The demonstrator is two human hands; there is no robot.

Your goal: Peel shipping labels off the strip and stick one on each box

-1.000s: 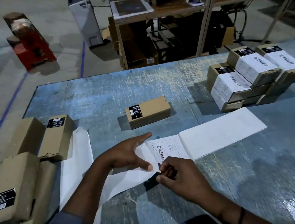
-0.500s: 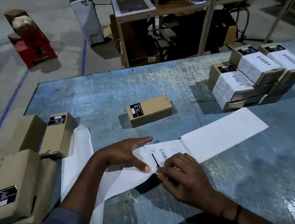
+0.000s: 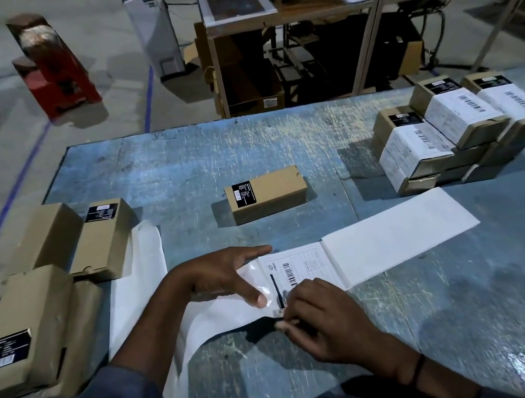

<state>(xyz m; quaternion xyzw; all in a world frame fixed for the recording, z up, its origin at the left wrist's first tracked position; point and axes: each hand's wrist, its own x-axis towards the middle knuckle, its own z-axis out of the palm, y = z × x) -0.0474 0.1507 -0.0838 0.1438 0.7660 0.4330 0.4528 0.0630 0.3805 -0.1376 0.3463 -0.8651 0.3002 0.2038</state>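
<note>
A white label strip lies across the blue table, with one printed shipping label at its near end. My left hand presses flat on the empty backing paper just left of that label. My right hand pinches the label's near corner with curled fingers. A single brown box without a white label sits mid-table beyond the strip. Several unlabelled brown boxes lie at the left. Several boxes with white labels are stacked at the far right.
Beyond the table's far edge stand a wooden shelf unit with metal posts, a white upright device and a red object on the concrete floor. Used backing paper trails off the near left edge of the table.
My right hand has drawn slightly nearer along the label's near edge and still pinches its corner. My left hand stays pressed on the backing. The camera has shifted a little.
</note>
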